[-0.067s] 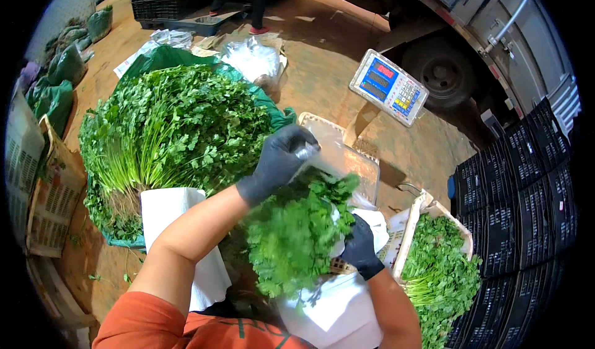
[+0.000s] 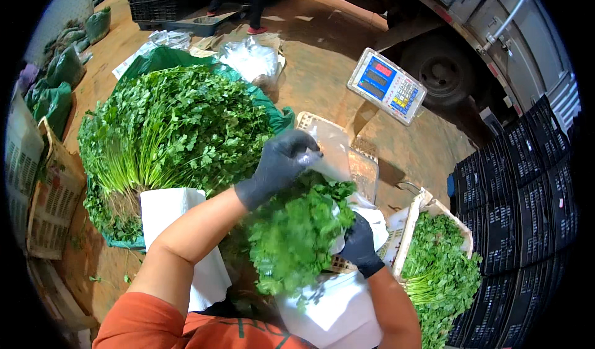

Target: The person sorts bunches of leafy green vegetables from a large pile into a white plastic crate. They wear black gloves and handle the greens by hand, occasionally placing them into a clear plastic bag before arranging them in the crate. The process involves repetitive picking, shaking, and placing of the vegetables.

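Note:
My left hand (image 2: 285,162), in a black glove, pinches a strip of clear plastic film (image 2: 334,148) just above a bunch of leafy herbs that looks like coriander (image 2: 291,240). Its leaves spread toward my left and are partly blurred. At the bunch's right end my right hand (image 2: 361,245), also black-gloved, is closed round it, with some white wrapping showing beside the fingers. The stems in that grip are hidden. To the left, a big heap of rooted coriander (image 2: 180,126) lies on green plastic sheeting (image 2: 282,118).
A scale display (image 2: 389,86) stands ahead, near a cream crate (image 2: 310,121). At right is a crate of more greens (image 2: 437,250), beside stacked black crates (image 2: 514,206). White sheets (image 2: 180,225) cover my lap. A truck wheel (image 2: 443,70) and another person's legs (image 2: 257,11) are farther off.
The clear film hanging from my left hand has shifted and now shows more plainly over the crate. My left hand has moved slightly; my right hand keeps its hold.

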Tool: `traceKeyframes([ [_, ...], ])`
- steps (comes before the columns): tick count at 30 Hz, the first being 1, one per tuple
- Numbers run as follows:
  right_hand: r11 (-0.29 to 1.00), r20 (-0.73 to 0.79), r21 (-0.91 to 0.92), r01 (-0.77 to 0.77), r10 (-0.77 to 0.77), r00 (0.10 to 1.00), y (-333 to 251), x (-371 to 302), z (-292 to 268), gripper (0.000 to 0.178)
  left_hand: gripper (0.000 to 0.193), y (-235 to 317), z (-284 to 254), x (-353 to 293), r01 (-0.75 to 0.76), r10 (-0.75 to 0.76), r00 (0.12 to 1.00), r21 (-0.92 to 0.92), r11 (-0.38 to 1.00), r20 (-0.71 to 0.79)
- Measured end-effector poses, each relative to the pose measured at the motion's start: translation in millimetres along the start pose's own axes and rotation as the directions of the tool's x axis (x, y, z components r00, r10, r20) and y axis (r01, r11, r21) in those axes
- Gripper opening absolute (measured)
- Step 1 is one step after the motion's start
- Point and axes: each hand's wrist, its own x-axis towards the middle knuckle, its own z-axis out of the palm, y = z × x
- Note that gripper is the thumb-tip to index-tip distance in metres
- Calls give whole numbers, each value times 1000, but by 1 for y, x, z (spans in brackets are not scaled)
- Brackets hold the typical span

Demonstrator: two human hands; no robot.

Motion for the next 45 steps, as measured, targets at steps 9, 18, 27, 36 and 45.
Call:
traceKeyframes([
  [9,997,255,-67,-33,49,966,0,62,-25,76,12,18,5,-26,-51,64,993,130,990,-96],
  [18,989,261,-123,-86,116,958,49,76,-14,43,19,35,6,-48,-440,315,890,435,785,330],
  [27,923,349,47,-382,343,872,64,124,-12,44,35,-30,-38,-75,58,-245,965,840,539,90],
  [36,922,329,111,-370,317,889,57,126,-20,55,11,61,-15,-37,-214,178,975,766,605,132],
  [45,879,-651,-117,-462,283,704,59,42,-107,37,37,0,8,15,-163,71,979,518,840,192],
])
